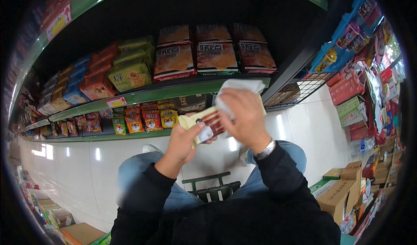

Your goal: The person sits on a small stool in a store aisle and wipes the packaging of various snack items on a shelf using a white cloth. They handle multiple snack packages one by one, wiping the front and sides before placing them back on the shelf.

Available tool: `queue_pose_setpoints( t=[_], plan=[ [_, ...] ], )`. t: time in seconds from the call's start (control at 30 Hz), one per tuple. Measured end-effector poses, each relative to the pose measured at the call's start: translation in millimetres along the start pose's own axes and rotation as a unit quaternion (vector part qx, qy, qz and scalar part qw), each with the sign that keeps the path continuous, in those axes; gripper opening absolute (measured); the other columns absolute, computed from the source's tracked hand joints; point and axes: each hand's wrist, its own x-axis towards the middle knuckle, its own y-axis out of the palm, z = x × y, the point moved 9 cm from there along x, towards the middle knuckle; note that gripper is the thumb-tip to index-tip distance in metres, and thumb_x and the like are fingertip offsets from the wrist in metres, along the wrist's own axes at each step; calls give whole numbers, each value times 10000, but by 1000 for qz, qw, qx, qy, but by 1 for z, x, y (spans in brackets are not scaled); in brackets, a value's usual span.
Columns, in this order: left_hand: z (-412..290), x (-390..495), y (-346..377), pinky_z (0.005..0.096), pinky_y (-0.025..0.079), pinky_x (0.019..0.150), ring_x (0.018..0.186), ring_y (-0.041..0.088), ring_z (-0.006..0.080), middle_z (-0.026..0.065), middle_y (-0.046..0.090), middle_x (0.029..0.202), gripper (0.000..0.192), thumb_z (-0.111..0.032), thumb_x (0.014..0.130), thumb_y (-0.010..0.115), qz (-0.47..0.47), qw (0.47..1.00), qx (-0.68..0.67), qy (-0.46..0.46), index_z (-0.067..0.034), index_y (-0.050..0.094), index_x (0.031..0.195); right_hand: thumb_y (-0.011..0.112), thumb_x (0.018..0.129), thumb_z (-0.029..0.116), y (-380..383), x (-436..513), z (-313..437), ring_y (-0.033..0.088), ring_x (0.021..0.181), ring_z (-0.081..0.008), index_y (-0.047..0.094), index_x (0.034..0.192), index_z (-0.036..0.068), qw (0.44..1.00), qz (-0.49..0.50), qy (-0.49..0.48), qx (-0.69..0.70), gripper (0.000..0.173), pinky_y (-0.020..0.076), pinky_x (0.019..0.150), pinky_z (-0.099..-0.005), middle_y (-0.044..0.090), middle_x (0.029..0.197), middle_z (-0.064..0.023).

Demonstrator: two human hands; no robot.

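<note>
My left hand grips one end of a cream snack package printed with brown bars, its thumb lying on top. Over the package's other end, my right hand holds a white cloth, which looks slightly blurred. Part of the package is hidden under that hand and the cloth. Both hands are in front of the green shelf edge. Just behind it, red-and-brown snack packs sit in three columns on the shelf, with green packs to their left.
Small colourful snack bags line the lower shelf. A dark shelf post and a black wire rack stand at the right. Cardboard boxes are stacked at the lower right. A folding stool shows between my knees.
</note>
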Motion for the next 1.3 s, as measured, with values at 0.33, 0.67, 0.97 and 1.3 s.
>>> queue_pose_setpoints(
  t=[0.33, 0.67, 0.97, 1.3],
  plan=[
    [-57, 1, -22, 351, 570, 593, 789, 683, 289, 197, 633, 1065, 386, -75, 913, 550, -14, 997, 1, 73, 42, 416, 1256, 569, 777, 89, -48, -42, -150, 632, 887, -254, 640, 954, -10, 909, -65, 353, 211, 215, 501, 784, -327, 654, 950, -133],
    [-61, -1, -27, 378, 566, 548, 757, 681, 311, 212, 634, 1053, 441, -198, 898, 590, 86, 996, 5, 36, 43, 459, 1243, 719, 815, 259, 29, -57, -79, 646, 826, -156, 631, 1067, -85, 715, 232, 419, 509, 435, 505, 762, -250, 688, 946, -136],
    [-87, 4, -29, 369, 562, 808, 956, 664, 320, 298, 570, 1213, 455, -323, 1014, 372, 142, 972, -110, 154, 16, 441, 1309, 591, 933, 199, 57, -50, -114, 667, 781, -169, 583, 1120, -59, 627, -111, 454, 623, 319, 552, 678, -286, 675, 970, -119],
    [-81, 4, -20, 368, 535, 819, 945, 662, 301, 267, 604, 1165, 437, -282, 986, 443, 165, 974, -66, 143, 50, 454, 1269, 595, 950, 322, 92, -62, -119, 610, 733, -147, 591, 1054, -3, 613, -108, 545, 562, 341, 518, 628, -298, 622, 877, -56]
  ],
)
